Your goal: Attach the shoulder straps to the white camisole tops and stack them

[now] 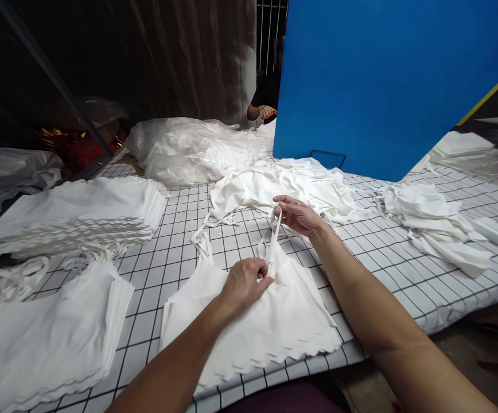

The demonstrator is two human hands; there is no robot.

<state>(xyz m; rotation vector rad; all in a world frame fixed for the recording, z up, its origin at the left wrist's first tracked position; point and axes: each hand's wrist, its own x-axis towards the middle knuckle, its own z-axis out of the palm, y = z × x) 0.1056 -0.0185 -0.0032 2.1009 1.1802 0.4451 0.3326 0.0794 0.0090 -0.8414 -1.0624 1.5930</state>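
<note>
White camisole (275, 321) lies on the checked cloth (146, 310); left hand (248, 281) pinches its strap (277, 232) low, right hand (297, 215), half-curled, seemingly holds the loop's top.

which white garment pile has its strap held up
The front-middle pile: its strap rises between the left hand and right hand; no other shows one raised.

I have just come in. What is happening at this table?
A person is handling a strap of a white garment spread on the checked cloth. The left hand pinches it low, near the fabric; the right hand holds its raised upper end. Two neat stacks of white garments lie at the left, and a loose white heap lies beyond the hands.
</note>
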